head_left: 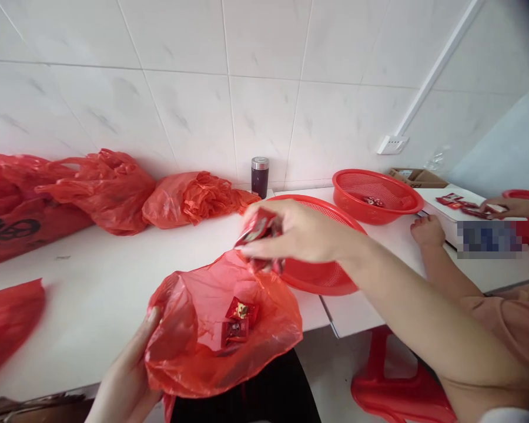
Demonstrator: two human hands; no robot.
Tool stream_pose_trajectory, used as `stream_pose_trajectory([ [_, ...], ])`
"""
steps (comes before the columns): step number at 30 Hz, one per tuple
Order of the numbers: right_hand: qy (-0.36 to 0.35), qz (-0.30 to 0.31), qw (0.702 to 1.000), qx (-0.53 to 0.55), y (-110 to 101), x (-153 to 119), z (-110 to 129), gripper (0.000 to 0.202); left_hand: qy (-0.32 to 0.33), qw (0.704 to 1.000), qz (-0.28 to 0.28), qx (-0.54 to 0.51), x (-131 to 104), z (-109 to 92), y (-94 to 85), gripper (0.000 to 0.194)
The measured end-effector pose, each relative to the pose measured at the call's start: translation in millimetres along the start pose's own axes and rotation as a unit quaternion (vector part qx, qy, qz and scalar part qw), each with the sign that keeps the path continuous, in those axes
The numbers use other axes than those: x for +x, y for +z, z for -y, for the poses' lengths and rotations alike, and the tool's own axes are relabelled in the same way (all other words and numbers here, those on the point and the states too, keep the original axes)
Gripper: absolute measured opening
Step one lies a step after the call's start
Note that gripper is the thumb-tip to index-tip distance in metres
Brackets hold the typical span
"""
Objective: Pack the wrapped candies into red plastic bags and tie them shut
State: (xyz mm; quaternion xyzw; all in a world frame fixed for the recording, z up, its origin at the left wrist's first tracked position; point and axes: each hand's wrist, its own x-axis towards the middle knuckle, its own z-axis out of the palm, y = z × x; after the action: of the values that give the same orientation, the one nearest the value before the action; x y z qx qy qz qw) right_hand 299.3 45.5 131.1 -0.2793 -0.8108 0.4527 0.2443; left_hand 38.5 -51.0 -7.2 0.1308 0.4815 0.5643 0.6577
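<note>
My left hand (134, 364) is closed on the left rim of a thin red plastic bag (180, 346), which gapes toward me. A few small red wrapped packets (237, 329) lie inside it. Over the bag's far edge, my right hand (300, 232) grips several more red packets (264, 235), slightly blurred. Behind that hand and forearm, a red perforated basket (321, 279) stands on the white table, partly covered from view.
Along the wall sit stuffed red bags (119, 188) and a dark tumbler (260, 179). Another red basket (377, 194) holds some packets. At right, a co-worker's hand (506, 207) touches packets on a white scale-like box (449, 220). A red stool (397, 393) stands below.
</note>
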Motion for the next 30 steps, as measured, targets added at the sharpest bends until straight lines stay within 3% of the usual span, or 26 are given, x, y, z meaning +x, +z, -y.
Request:
stream_pose_trajectory([
  [3,-0.002,0.063,0.987,-0.151,46,12,14,0.019,-0.031,0.999,-0.018,-0.031,-4,-7,10.7,0.045],
  [6,0.052,0.100,0.964,-0.242,67,20,-1,0.043,-0.038,0.998,-0.002,-0.051,-6,-12,9.2,0.046],
  [8,0.047,0.066,0.972,-0.220,57,25,-17,0.047,-0.031,0.998,0.012,-0.053,-6,-12,1.2,0.048],
  [10,0.046,-0.024,0.979,-0.198,31,30,-37,0.037,-0.023,0.998,0.024,-0.044,-5,-12,-7.7,0.052],
  [13,0.133,-0.143,0.933,-0.302,-16,27,-68,0.025,-0.016,0.999,0.026,-0.022,-5,-10,-14.3,0.056],
  [15,0.249,-0.126,0.881,-0.383,-40,10,-85,0.027,-0.007,1.000,0.006,-0.009,-8,-9,-13.4,0.059],
  [16,0.276,-0.112,0.869,-0.395,-49,-4,-89,0.030,-0.001,1.000,-0.008,-0.002,-10,-9,-12.4,0.059],
  [19,0.308,-0.090,0.855,-0.407,-73,-62,-86,0.034,0.014,0.999,-0.046,0.014,-15,-8,-11.9,0.060],
  [21,0.328,-0.087,0.845,-0.414,-87,-102,-75,0.024,0.022,0.998,-0.054,0.020,-17,-7,-15.2,0.059],
  [24,0.348,-0.091,0.835,-0.416,-102,-134,-63,0.021,0.033,0.997,-0.058,0.023,-17,-7,-22.8,0.057],
  [27,0.322,-0.092,0.853,-0.401,-95,-112,-63,0.017,0.050,0.996,-0.065,0.022,-17,-8,-28.5,0.056],
  [30,0.256,-0.087,0.889,-0.368,-65,-52,-63,0.017,0.057,0.994,-0.087,0.011,-19,-11,-31.1,0.055],
])
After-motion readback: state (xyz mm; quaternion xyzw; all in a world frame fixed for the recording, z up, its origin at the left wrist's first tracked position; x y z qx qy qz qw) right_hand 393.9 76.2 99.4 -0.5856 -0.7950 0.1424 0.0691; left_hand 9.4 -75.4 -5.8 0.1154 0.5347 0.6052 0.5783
